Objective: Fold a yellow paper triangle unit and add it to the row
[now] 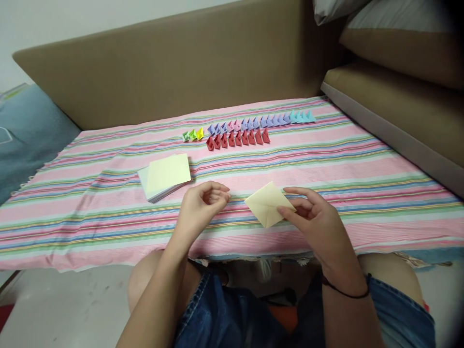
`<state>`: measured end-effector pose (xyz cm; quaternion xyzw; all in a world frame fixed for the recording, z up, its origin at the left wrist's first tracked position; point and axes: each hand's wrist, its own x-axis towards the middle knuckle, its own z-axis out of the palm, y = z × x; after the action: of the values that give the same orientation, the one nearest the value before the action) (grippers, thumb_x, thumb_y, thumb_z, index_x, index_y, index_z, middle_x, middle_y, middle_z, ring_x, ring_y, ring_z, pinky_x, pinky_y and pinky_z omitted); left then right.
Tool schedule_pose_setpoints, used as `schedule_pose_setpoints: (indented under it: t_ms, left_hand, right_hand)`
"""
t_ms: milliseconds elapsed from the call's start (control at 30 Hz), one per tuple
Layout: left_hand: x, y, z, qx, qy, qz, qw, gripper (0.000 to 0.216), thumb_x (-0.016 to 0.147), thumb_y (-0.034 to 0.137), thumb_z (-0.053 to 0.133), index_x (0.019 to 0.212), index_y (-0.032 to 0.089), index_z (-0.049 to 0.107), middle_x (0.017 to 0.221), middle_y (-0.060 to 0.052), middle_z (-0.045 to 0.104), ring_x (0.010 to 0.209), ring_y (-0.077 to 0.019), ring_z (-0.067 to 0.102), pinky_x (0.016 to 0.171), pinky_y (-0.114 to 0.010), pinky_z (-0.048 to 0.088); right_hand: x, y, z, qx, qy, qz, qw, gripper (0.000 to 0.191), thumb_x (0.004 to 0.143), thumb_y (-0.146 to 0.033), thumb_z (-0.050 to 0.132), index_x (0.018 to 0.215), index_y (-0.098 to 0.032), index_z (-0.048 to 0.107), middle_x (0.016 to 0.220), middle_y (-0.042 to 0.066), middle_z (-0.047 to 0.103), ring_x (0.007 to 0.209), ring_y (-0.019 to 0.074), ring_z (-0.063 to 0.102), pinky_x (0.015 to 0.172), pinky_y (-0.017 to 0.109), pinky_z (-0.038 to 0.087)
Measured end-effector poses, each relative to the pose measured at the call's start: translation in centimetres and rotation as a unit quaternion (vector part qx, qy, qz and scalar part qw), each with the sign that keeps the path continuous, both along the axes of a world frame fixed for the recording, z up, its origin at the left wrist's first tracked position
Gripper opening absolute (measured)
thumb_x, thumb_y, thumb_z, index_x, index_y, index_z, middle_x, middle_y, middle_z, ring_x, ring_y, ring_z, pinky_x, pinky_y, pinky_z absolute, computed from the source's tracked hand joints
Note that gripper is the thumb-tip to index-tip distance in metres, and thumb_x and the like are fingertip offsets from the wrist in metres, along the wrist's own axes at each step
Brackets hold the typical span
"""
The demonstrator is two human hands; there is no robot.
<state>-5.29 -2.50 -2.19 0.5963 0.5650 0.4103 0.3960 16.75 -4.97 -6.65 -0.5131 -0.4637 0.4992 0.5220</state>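
Observation:
My right hand [315, 217] pinches the right corner of a pale yellow folded sheet of paper [267, 205] between thumb and fingers. The paper is a diamond shape with crease lines meeting near its lower middle, and it is held over the striped cloth. To its left, my left hand [205, 203] is loosely closed, thumb close to the curled fingers, with nothing seen in it. It does not touch the folded paper. Beyond my left hand lies a stack of square paper sheets [168, 174], pale yellow on top and bluish-white underneath.
Small folded paper pieces stand in rows: red ones [238, 139], purple and pink ones [250, 123], turquoise ones [302, 116] and three green-yellow ones [193, 135]. The striped cloth [108, 217] covers the seat. A brown backrest [181, 63] rises behind; cushions [398, 96] pile at right.

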Motion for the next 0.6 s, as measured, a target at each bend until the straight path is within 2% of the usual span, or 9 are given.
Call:
schedule_pose_setpoints:
  t_ms: [67, 167, 267, 333, 433, 500, 600]
  left_hand:
    - [1.1, -0.5, -0.5, 0.055, 0.01, -0.01, 0.998, 0.014, 0.077, 0.025, 0.065, 0.084, 0.014, 0.066, 0.077, -0.005, 0.071, 0.071, -0.0151, 0.067, 0.066, -0.023, 0.052]
    - [3.0, -1.3, -1.4, 0.048, 0.024, -0.112, 0.992, 0.015, 0.084, 0.028, 0.059, 0.089, 0.016, 0.068, 0.084, -0.005, 0.073, 0.077, -0.0161, 0.069, 0.073, -0.024, 0.053]
    - [4.3, -1.6, -2.1, 0.033, 0.017, -0.115, 0.993, 0.02, 0.084, 0.03, 0.061, 0.098, 0.017, 0.068, 0.096, -0.007, 0.073, 0.089, -0.0188, 0.069, 0.082, -0.027, 0.053]
    - [4.7, -1.6, -2.4, -0.002, -0.043, -0.106, 0.993, 0.027, 0.082, 0.032, 0.063, 0.104, 0.016, 0.066, 0.106, -0.009, 0.071, 0.096, -0.0203, 0.068, 0.088, -0.03, 0.052]
    - [4.9, -1.3, -2.5, -0.048, -0.165, -0.11, 0.979, 0.036, 0.08, 0.033, 0.067, 0.11, 0.014, 0.062, 0.116, -0.011, 0.067, 0.102, -0.0209, 0.066, 0.092, -0.032, 0.051]
    - [4.6, -1.0, -2.6, -0.065, -0.212, -0.1, 0.97, 0.039, 0.079, 0.032, 0.069, 0.111, 0.013, 0.061, 0.112, -0.011, 0.068, 0.097, -0.0201, 0.067, 0.089, -0.031, 0.051]
    - [3.8, -0.6, -2.5, -0.1, -0.233, -0.077, 0.964, 0.037, 0.078, 0.033, 0.069, 0.107, 0.011, 0.063, 0.091, -0.007, 0.072, 0.082, -0.0176, 0.068, 0.081, -0.03, 0.053]
  right_hand:
    - [-0.7, -0.1, 0.1, 0.012, -0.021, -0.02, 1.0, 0.037, 0.074, -0.031, 0.071, 0.108, -0.022, 0.058, 0.079, 0.002, 0.071, 0.074, 0.0188, 0.068, 0.068, 0.031, 0.055]
    - [-2.0, -0.4, 0.4, 0.029, -0.085, -0.053, 0.994, 0.034, 0.076, -0.029, 0.066, 0.108, -0.022, 0.058, 0.079, 0.003, 0.072, 0.073, 0.0202, 0.069, 0.069, 0.033, 0.056]
    - [-3.2, -0.8, 0.7, 0.062, -0.189, -0.092, 0.976, 0.031, 0.081, -0.026, 0.059, 0.112, -0.021, 0.058, 0.084, 0.006, 0.074, 0.076, 0.0221, 0.07, 0.071, 0.035, 0.055]
    - [-3.9, -1.1, 0.8, 0.085, -0.255, -0.097, 0.958, 0.033, 0.084, -0.024, 0.052, 0.117, -0.02, 0.056, 0.091, 0.009, 0.074, 0.082, 0.0248, 0.071, 0.072, 0.037, 0.055]
    - [-4.8, -1.5, 0.8, 0.118, -0.303, -0.062, 0.944, 0.038, 0.087, -0.022, 0.045, 0.125, -0.017, 0.051, 0.106, 0.014, 0.071, 0.094, 0.0284, 0.069, 0.074, 0.041, 0.054]
    - [-5.2, -1.6, 0.9, 0.15, -0.297, -0.034, 0.942, 0.041, 0.087, -0.018, 0.043, 0.128, -0.017, 0.047, 0.112, 0.014, 0.069, 0.101, 0.0272, 0.067, 0.078, 0.04, 0.054]
    - [-4.5, -1.4, 1.1, 0.227, -0.287, -0.026, 0.93, 0.04, 0.086, -0.011, 0.042, 0.124, -0.021, 0.051, 0.115, 0.009, 0.068, 0.109, 0.0231, 0.063, 0.088, 0.04, 0.052]
